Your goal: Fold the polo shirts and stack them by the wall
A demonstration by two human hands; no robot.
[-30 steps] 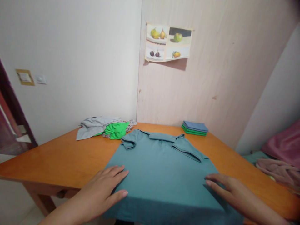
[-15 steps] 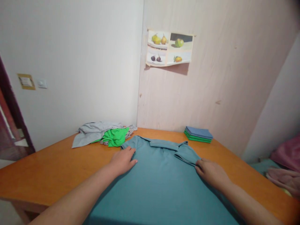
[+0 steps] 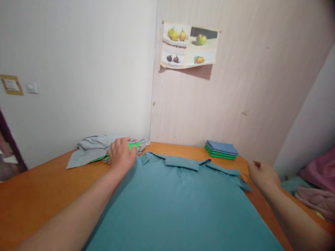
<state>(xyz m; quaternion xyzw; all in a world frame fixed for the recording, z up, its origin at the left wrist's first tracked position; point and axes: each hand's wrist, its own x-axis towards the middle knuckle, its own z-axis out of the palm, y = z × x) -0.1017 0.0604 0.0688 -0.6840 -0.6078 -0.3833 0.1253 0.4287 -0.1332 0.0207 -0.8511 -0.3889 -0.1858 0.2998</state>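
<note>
A teal polo shirt (image 3: pixel 183 202) lies spread out in front of me, its folded collar (image 3: pixel 181 164) at the far end. My left hand (image 3: pixel 121 155) is over the shirt's left shoulder edge, fingers stretched out, hiding that sleeve and part of the clothes behind it. Off to the right of the shirt is my right hand (image 3: pixel 263 176), its fingers curled in and apart from the cloth. Closest to it is the right sleeve (image 3: pixel 244 184), which sticks out past the shirt's side with its end turned down.
A loose heap of grey clothes (image 3: pixel 90 150) with a green garment lies at the back left of the orange-brown table (image 3: pixel 47 198). Folded blue and green clothes (image 3: pixel 221 150) are stacked at the back right. Pink fabric (image 3: pixel 320 177) lies beyond the right edge.
My right hand has let go of the right sleeve and moved right; that sleeve now extends outward. My left hand has moved up and left off the shirt's shoulder.
</note>
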